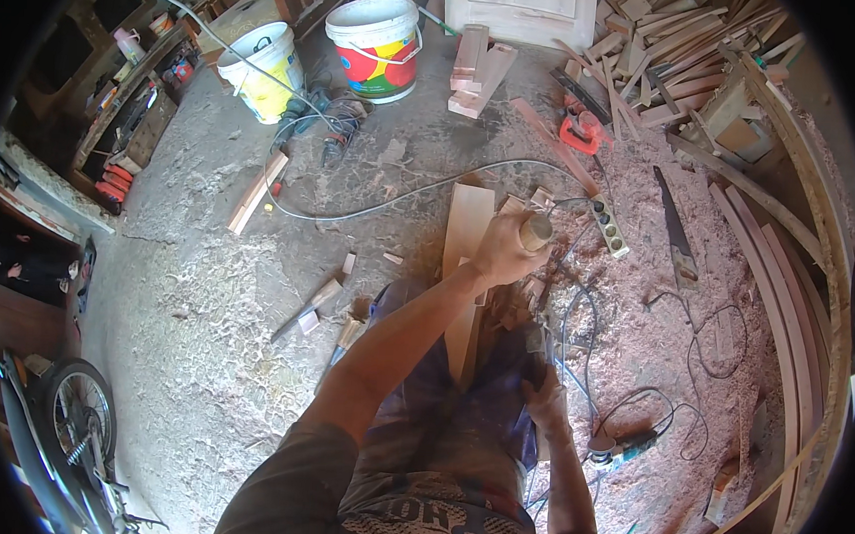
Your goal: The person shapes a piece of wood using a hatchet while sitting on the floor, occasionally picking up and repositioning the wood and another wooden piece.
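My left hand (506, 251) is closed around a thick wooden handle (536, 234), its round end facing up. It looks like a chisel, but the blade is hidden below the fist. Under that hand, a pale wooden board (470, 216) runs lengthwise between my legs, with chips and offcuts beside it. My right hand (544, 398), lower and to the right, grips the dark handle of what looks like a hammer (537, 340). Its head is blurred and points away from me, close to the board's right side.
A grey cable crosses the floor to a power strip (609, 227). A handsaw (675, 225) and an angle grinder (620, 449) lie at right among shavings. Another chisel (309, 310) is at left. Two buckets (372, 59), a drill (333, 129) and stacked wood (685, 49) stand farther off.
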A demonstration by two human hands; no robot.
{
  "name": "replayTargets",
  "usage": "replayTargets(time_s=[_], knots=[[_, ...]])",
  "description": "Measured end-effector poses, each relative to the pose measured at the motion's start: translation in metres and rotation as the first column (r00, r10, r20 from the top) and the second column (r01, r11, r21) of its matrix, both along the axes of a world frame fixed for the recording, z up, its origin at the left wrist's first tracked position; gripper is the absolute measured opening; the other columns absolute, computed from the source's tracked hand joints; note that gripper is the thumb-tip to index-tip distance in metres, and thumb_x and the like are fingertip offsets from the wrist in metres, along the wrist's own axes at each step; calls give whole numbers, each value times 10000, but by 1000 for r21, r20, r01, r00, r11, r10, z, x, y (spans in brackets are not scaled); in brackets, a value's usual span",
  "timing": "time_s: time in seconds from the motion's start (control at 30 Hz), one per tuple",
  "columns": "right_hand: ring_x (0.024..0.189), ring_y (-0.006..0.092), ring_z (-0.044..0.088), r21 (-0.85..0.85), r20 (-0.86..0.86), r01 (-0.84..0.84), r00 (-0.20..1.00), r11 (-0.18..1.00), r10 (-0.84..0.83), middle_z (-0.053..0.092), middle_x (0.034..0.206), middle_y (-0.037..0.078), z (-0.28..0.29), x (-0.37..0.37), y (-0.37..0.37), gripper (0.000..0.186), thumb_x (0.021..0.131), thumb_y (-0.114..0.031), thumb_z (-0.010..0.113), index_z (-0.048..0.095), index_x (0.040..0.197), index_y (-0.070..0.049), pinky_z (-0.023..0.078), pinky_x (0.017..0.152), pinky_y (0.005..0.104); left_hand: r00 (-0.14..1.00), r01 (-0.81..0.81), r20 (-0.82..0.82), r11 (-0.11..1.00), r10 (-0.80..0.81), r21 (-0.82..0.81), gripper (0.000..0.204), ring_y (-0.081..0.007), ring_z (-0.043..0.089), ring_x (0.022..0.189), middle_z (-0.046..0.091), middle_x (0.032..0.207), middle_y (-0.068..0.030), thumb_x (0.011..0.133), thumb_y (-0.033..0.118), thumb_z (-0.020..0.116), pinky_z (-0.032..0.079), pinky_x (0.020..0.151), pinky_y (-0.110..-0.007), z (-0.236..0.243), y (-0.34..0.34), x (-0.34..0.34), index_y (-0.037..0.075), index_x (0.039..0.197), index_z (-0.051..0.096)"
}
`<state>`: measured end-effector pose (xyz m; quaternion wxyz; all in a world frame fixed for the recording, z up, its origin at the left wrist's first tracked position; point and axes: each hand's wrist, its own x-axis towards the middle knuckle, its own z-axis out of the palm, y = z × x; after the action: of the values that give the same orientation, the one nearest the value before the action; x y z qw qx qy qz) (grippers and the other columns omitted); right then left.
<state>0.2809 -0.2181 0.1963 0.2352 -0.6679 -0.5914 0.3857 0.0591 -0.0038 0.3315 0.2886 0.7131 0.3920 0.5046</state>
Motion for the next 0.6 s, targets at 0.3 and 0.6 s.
replayTargets(time_s=[0.3,0.6], knots=[[1077,432,658,-3,-19,18,1000,1000,-18,676,1100,275,17,-8,1,495,872,-144,713,506,1279,49,528,885,465,998,36,48,996,-32,-79,261,-253,697,770,712,858,-138,790,169,793,546,724,-365,-4,11,-6,17,959,665],[706,219,650,-71,-142,94,984,993,-104,655,864,120,20,1,7,395,863,-164,743,557,1165,9,530,599,345,998,33,60,997,-29,-72,244,-217,695,786,720,895,-108,801,138,783,547,732,-349,-8,5,-11,18,982,673]])
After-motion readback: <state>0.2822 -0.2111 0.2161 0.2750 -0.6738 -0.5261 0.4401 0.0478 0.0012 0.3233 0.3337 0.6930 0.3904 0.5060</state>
